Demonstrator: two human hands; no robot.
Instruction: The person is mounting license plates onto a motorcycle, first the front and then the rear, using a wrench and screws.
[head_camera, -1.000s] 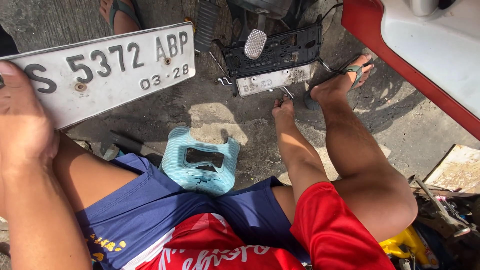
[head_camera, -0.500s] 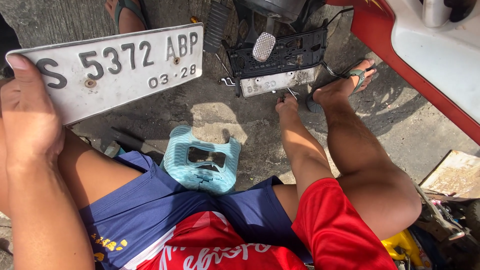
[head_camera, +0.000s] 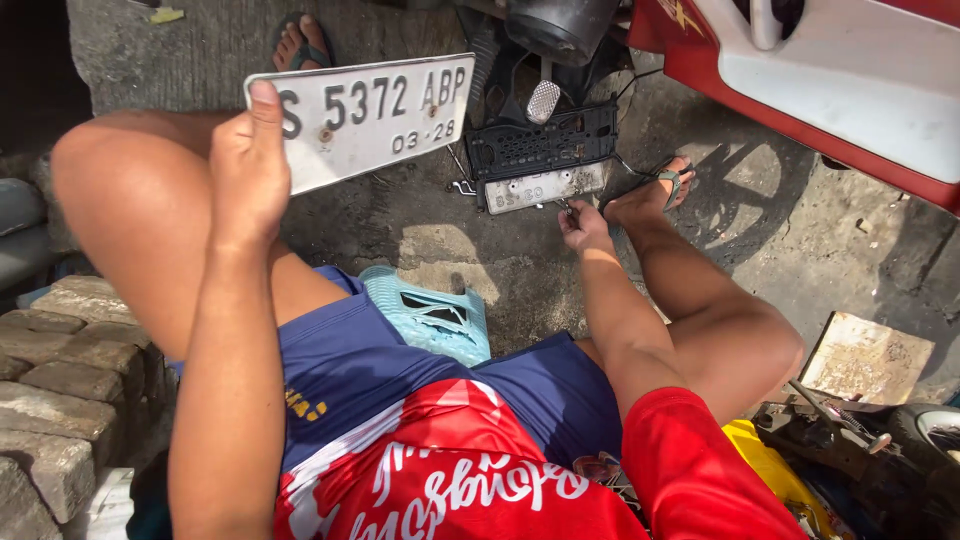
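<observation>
Left hand (head_camera: 245, 175) is up, clenched on the near edge of a white plate (head_camera: 375, 115), thumb laid across its face, the plate tilted and held clear of the ground above the left knee. So that plate is off and free; nothing ties it to the bike.

Down low, the right hand (head_camera: 583, 228) reaches out to the black bracket (head_camera: 543, 148) hanging under the rear of the motorbike (head_camera: 830, 90). A second, smaller plate (head_camera: 545, 186) sits along the bracket's lower edge, and the right fingers are closed at its bottom right corner, pinching something small and metallic there. Whether that is a screw or a tool tip, it is too small to tell.

As a judgement: the work at the bracket is partway. One plate is in hand, the small one is on the bracket, and the fixing at that corner looks like the step in hand. The big plate is well apart from the bracket, up and to the left, so fitting it there is not yet done.

The person sits on a pale blue stool (head_camera: 430, 315), knees wide, right foot in a sandal (head_camera: 668, 185) just beside the bracket. Grey bricks (head_camera: 60, 350) are stacked at the left. At the right lies a rusty flat sheet (head_camera: 865, 360), with tools in a jumble near it.
</observation>
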